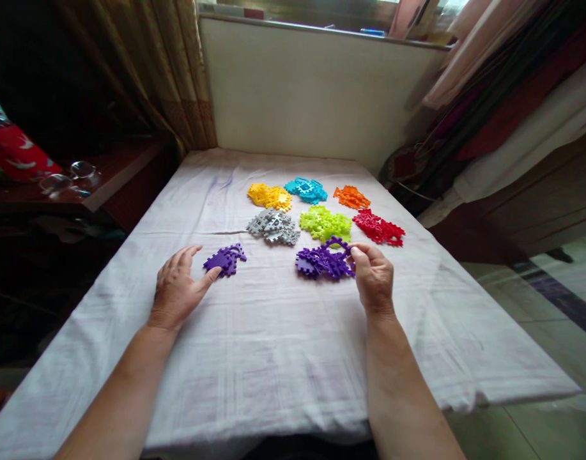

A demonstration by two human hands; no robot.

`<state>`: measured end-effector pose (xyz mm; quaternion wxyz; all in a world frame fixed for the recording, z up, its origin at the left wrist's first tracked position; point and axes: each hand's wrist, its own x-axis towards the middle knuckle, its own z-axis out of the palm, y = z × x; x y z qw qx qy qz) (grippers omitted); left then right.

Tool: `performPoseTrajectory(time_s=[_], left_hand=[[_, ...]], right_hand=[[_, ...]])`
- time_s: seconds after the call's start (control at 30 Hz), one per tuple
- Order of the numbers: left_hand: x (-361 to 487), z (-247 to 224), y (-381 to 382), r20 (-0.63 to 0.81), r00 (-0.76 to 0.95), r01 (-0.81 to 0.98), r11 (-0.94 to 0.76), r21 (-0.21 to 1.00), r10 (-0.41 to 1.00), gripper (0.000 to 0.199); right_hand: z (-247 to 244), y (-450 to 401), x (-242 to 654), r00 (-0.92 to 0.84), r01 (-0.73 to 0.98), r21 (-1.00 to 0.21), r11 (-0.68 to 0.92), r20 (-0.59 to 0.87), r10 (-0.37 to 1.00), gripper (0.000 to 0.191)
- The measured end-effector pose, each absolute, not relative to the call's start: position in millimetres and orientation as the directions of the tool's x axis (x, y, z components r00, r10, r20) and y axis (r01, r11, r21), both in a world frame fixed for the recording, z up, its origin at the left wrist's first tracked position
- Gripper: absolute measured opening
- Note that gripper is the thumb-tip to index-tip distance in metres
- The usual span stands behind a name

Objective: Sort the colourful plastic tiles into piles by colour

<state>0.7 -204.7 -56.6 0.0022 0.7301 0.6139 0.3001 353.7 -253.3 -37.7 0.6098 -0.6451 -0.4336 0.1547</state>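
Note:
My right hand [373, 275] pinches a purple ring-shaped puzzle piece [335, 241] with a notched edge, held at the right side of a larger purple pile [321, 263]. Beside a smaller group of purple interlocking pieces [224, 260] rests my left hand [178, 284], its fingers apart. The left thumb reaches to the near edge of that group; whether it presses on a piece I cannot tell. Just behind the larger purple pile lie lime green pieces [325, 223] and grey pieces [273, 227].
Farther back are piles of yellow [269, 196], blue [306, 190], orange [351, 197] and red pieces [379, 228]. A pale cloth [273, 358] covers the table. Eyeglasses [69, 180] lie on a dark side table at left. Clothes [527, 121] hang at right.

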Motion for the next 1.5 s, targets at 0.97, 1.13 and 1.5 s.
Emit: performPoseTrajectory(time_s=[0.97, 1.13, 1.5], left_hand=[[7, -59, -206, 0.403, 0.195, 0.782, -0.39, 0.486, 0.894, 0.055], [30, -62, -216, 0.48, 0.361, 0.66, -0.582, 0.474, 0.8, 0.065], [58, -63, -234, 0.592, 0.508, 0.545, -0.766, 0.341, 0.626, 0.08]], right_hand=[[-46, -252, 361, 0.386, 0.719, -0.69, 0.086, 0.5, 0.775, 0.027], [-42, -255, 321, 0.187, 0.687, -0.671, 0.279, 0.534, 0.825, 0.022], [-53, -260, 269, 0.001, 0.377, -0.89, 0.256, 0.277, 0.961, 0.033]])
